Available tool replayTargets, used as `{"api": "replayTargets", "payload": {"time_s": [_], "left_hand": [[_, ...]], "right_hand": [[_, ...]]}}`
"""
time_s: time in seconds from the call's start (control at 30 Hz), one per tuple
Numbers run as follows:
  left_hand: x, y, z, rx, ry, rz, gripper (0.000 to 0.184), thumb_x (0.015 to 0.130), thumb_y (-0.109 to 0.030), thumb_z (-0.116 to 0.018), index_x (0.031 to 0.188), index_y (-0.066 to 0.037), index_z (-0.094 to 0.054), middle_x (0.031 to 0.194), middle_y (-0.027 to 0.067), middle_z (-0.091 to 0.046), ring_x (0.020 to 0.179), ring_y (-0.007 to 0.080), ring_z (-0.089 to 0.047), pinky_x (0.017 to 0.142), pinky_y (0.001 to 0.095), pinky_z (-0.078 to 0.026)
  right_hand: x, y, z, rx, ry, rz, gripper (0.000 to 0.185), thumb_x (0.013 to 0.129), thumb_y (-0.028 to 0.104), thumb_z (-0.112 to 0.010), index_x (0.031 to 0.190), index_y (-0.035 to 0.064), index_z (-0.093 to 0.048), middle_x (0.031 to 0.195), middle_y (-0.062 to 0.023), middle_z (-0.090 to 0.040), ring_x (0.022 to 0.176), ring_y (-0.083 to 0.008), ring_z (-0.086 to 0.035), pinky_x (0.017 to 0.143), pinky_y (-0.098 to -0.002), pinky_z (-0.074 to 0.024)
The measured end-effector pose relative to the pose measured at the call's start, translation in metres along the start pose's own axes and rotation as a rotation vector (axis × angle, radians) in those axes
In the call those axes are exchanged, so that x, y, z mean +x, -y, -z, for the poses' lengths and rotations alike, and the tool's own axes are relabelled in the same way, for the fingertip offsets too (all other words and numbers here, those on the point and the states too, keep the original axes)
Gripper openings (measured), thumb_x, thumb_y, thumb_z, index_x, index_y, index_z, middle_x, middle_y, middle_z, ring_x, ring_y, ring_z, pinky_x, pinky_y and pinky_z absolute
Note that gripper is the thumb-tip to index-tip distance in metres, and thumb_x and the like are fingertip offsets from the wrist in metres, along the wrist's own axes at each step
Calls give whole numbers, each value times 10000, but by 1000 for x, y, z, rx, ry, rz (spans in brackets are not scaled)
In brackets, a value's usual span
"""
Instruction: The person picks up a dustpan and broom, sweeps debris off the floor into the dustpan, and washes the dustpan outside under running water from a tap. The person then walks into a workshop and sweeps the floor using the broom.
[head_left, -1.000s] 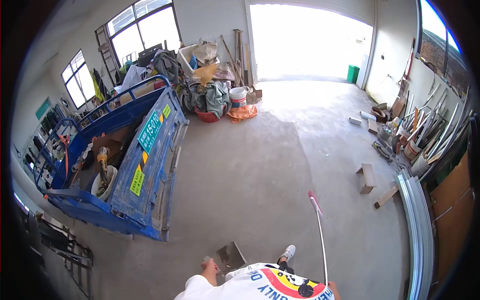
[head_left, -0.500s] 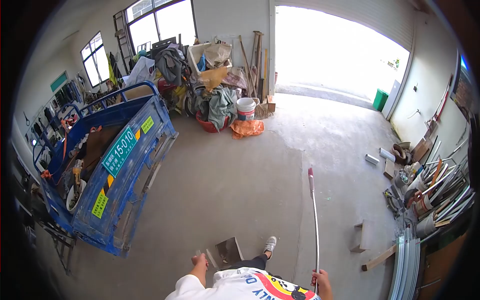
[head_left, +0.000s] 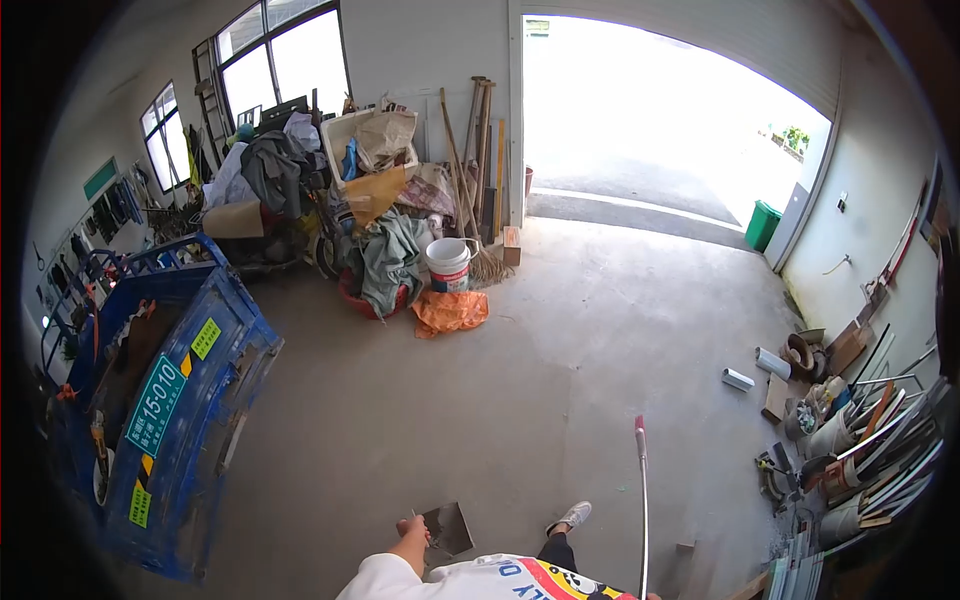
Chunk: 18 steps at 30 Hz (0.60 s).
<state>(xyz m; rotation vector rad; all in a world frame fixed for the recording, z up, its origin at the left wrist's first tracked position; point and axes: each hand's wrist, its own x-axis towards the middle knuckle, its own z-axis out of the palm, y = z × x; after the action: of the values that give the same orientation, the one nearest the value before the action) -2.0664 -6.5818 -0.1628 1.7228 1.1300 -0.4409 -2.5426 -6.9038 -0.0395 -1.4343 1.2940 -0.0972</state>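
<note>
At the bottom, my left hand (head_left: 411, 530) is closed around the handle of a grey dustpan (head_left: 450, 528), whose pan lies just right of the fingers. A long pale pole (head_left: 644, 510) with a pinkish-red end (head_left: 640, 424) points forward over the floor on the right. My right hand (head_left: 652, 596) is at the pole's lower end, closed on it, mostly cut off by the frame edge. A white shoe (head_left: 574, 516) on my foot shows between the dustpan and the pole.
A blue cargo cart (head_left: 215, 410) stands left. An orange sheet (head_left: 450, 313), white bucket (head_left: 448, 262) and heaped cloths (head_left: 385, 265) lie beyond. A green bin (head_left: 762, 226) is by the open doorway. Buckets of poles (head_left: 840, 475) and a pipe piece (head_left: 738, 380) are right.
The view has turned and moved forward; the cart has shifted left and the orange sheet looks nearer. The dustpan remains in my left hand. My right hand has dropped mostly out of frame.
</note>
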Motion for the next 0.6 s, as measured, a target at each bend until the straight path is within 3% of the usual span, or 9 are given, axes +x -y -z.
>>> {"api": "replayTargets", "payload": {"time_s": [0.07, 0.13, 0.2, 0.27, 0.4, 0.6], "left_hand": [[-19, -18, -44, -27, -33, -30, 196, 705, -41, -572, 826, -37, -417, 497, 81, -433, 363, 165, -408, 342, 315, -337], [-34, -30, -86, -47, 4, 5, 323, 719, -51, -574, 990, -32, -399, 516, 79, -449, 363, 162, -419, 334, 312, -339], [-51, -64, -136, -81, 46, 18, 466, 732, -62, -577, 1153, -27, -381, 534, 77, -465, 364, 159, -429, 326, 308, -341], [-91, -117, -199, -126, -47, 23, 192, 729, -47, -565, 823, -51, -398, 515, 75, -428, 368, 167, -397, 341, 312, -318], [-100, -184, -315, -255, 73, -50, 176, 713, -45, -558, 790, -57, -401, 509, 68, -421, 369, 172, -404, 335, 323, -333], [-107, -257, -487, -205, -68, 15, 141, 688, -34, -545, 704, -57, -406, 491, 63, -414, 352, 165, -390, 324, 319, -332]], "right_hand": [[55, 26, 26, -20, 11, 67, 120, 731, 92, -518, 808, 0, -528, 576, -73, -498, 482, -176, -488, 404, -347, -387], [104, 93, 51, -121, -21, 141, 91, 732, 82, -494, 744, -7, -506, 564, -81, -492, 487, -182, -500, 374, -331, -371], [182, 124, 80, -58, 66, -67, 82, 734, 30, -502, 809, 3, -484, 540, -63, -465, 435, -166, -475, 353, -333, -395], [275, 168, 96, 17, 151, -247, 150, 735, -22, -510, 874, 13, -462, 517, -46, -438, 382, -151, -449, 332, -334, -419], [412, 298, 125, 226, 198, -269, 134, 760, 3, -521, 884, 29, -480, 527, -26, -424, 396, -131, -432, 346, -308, -396], [624, 437, 118, 430, 262, -186, 134, 777, 20, -516, 904, 36, -475, 536, -9, -405, 403, -113, -412, 360, -287, -377]]}}
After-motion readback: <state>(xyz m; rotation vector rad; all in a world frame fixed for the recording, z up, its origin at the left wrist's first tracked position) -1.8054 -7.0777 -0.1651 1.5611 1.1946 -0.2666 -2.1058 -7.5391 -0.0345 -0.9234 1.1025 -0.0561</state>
